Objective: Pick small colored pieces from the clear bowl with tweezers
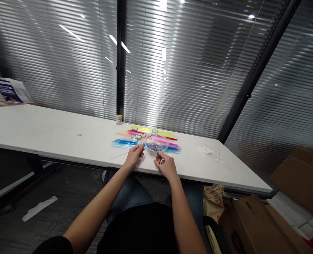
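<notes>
On my feed the right hand point(167, 165) sits just past the near edge of the long white table point(53, 134), clenched around a small pair of scissors with reddish handles point(157, 154). The thin blades angle up and away from the hand, and their tips lie over the near rim of a shallow round clear plastic dish point(156, 143) that holds a scatter of tiny multicoloured pieces.

The left hand point(134, 156) rests just left of that dish, with its fingers drawn together at the rim. I cannot tell from here whether they pinch anything; whatever may be there is too small to make out.

The dish stands on a fan of thin coloured plastic straws: blue ones point(121, 143) nearest the hands, then pink point(127, 134), red and yellow point(145, 129) farther back, with small pale clips across them.

Behind the straws stands a small beige cylindrical jar point(119, 119). Well to the right lies a crumpled scrap of clear wrapping point(206, 150). Brown cardboard boxes point(254, 218) sit on the floor at the table's right end.
</notes>
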The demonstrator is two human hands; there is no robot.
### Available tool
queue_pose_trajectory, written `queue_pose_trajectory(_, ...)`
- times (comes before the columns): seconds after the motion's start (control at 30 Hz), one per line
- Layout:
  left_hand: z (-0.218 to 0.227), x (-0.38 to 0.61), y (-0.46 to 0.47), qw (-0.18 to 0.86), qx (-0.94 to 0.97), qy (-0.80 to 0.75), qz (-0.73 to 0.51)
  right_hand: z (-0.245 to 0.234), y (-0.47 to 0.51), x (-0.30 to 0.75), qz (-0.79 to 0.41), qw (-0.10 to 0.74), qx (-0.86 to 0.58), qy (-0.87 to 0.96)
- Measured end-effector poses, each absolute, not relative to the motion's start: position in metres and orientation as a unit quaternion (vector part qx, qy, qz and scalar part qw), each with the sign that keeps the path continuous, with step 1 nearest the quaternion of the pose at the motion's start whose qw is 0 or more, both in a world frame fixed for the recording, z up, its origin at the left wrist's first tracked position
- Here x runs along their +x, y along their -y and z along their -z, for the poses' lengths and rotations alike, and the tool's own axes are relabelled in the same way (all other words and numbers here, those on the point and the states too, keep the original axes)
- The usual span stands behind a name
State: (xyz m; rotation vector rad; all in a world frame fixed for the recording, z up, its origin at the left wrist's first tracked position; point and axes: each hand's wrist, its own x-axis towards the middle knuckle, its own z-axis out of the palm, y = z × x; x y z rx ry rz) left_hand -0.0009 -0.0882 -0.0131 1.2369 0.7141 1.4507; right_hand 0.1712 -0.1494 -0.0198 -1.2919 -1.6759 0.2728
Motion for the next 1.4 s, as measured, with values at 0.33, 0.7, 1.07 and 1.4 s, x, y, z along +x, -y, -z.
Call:
queue_pose_trajectory(0.33,0.014,0.0,0.087,0.539,0.48,-0.292,-0.627,0.0,0.156,0.16,0.037,0.237,-0.671,0.702)
queue_pose_trajectory(0.7,0.017,0.0,0.085,0.552,0.475,-0.287,-0.623,-0.007,0.156,0.156,0.043,0.17,-0.685,0.707)
queue_pose_trajectory(1.07,0.016,0.0,0.085,0.558,0.471,-0.289,-0.619,0.014,0.154,0.166,0.009,0.318,-0.62,0.717)
queue_pose_trajectory(1.4,0.015,-0.001,0.087,0.547,0.501,-0.293,-0.603,-0.024,0.122,0.186,-0.02,0.526,-0.577,0.625)
